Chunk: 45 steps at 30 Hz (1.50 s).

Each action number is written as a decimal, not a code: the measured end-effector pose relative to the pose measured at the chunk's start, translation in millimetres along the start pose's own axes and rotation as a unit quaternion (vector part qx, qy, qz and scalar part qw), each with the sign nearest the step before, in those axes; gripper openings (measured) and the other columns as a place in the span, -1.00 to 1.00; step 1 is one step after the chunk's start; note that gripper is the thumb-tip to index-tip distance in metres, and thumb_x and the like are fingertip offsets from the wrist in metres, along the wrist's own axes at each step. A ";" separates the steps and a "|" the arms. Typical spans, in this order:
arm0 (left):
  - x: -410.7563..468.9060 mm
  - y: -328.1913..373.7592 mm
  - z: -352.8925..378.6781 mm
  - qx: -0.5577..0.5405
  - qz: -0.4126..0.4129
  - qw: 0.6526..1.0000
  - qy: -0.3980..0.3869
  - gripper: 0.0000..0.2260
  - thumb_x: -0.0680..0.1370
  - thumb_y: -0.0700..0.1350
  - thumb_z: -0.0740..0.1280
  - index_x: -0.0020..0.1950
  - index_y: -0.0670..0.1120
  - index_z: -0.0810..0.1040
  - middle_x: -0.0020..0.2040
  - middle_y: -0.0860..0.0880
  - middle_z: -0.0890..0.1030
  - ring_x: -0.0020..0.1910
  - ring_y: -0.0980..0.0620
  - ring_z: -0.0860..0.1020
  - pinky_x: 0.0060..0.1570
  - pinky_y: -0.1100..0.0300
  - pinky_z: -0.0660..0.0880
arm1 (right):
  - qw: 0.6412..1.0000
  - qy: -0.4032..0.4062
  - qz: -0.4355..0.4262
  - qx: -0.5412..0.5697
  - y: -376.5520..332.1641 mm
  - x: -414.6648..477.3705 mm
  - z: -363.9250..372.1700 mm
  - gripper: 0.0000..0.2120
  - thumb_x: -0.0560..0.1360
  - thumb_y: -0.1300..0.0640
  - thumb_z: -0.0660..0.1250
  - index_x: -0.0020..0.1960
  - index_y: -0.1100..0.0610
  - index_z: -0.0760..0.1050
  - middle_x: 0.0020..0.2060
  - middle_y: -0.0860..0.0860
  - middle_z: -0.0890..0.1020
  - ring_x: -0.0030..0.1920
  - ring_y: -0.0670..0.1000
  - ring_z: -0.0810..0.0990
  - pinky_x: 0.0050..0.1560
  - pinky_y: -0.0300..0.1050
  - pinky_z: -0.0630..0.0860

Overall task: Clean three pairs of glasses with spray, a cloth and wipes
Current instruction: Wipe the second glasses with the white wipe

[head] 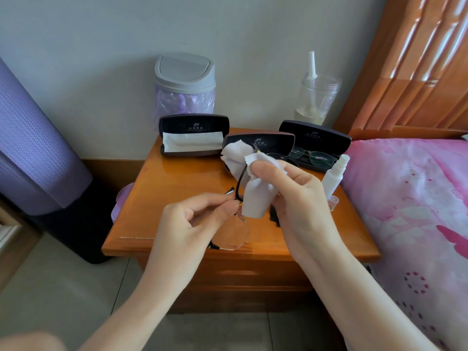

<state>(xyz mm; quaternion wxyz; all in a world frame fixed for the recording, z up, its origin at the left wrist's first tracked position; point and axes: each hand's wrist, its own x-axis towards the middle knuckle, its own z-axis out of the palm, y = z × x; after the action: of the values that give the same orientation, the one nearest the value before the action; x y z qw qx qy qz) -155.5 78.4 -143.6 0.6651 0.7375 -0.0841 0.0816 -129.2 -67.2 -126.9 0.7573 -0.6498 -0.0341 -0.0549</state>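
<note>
My left hand [195, 216] pinches the bridge of a thin dark-framed pair of glasses [231, 234] above the nightstand [177, 178]. One lens hangs below my fingers. My right hand [296, 198] grips a white cloth [255, 191] folded around the other lens, which is hidden. A white spray bottle [334, 177] stands at the right edge with its clear cap [333, 201] off beside it. Three open black cases stand at the back: the left case [193, 135] holds a white cloth, the middle case [258, 144] sits behind my cloth, the right case [315, 145] holds another pair of glasses [312, 157].
A small grey-lidded bin [184, 84] with a purple bag stands at the back against the wall. A clear jar [316, 100] with a white tube is at the back right. A pink bed [410, 198] borders the right side; a purple rolled mat [33, 148] is at left.
</note>
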 end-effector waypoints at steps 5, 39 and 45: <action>-0.9 0.9 2.0 -0.014 -0.013 1.000 0.007 -0.89 0.38 -0.02 0.37 -0.14 0.08 0.65 -0.21 0.21 0.69 -0.12 0.30 0.62 -0.19 0.53 0.46 | 0.999 0.026 -0.013 -0.017 -1.1 -1.0 0.8 -0.86 0.48 0.14 0.36 -0.25 0.08 0.62 -0.35 -0.09 0.61 -0.19 -0.12 0.56 -0.09 -0.23 0.44; 1.1 0.1 -4.8 -0.171 -0.082 0.981 0.051 -0.81 0.30 0.07 0.38 -0.17 0.09 0.72 -0.07 0.03 0.72 0.12 0.07 0.61 0.31 0.01 0.40 | 0.999 0.003 0.040 -0.013 6.8 -6.4 6.6 -0.66 0.37 -0.09 0.32 -0.07 0.14 0.66 -0.12 0.01 0.72 -0.03 -0.08 0.66 0.13 -0.14 0.49; 1.3 -1.2 -7.4 -0.170 -0.064 0.982 0.054 -0.79 0.29 0.11 0.39 -0.17 0.08 0.72 -0.08 0.01 0.71 0.12 0.03 0.61 0.34 -0.05 0.38 | 0.999 -0.036 0.005 -0.037 6.7 -7.6 9.5 -0.84 0.43 0.14 0.38 -0.07 0.21 0.66 -0.22 0.01 0.70 -0.20 -0.17 0.62 -0.16 -0.43 0.48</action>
<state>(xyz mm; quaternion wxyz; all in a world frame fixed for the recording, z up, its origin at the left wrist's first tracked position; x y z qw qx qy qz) -154.0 85.8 -143.7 0.7884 0.6118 -0.0137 0.0629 -135.7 -56.5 -133.0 0.7314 -0.6790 -0.0566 -0.0290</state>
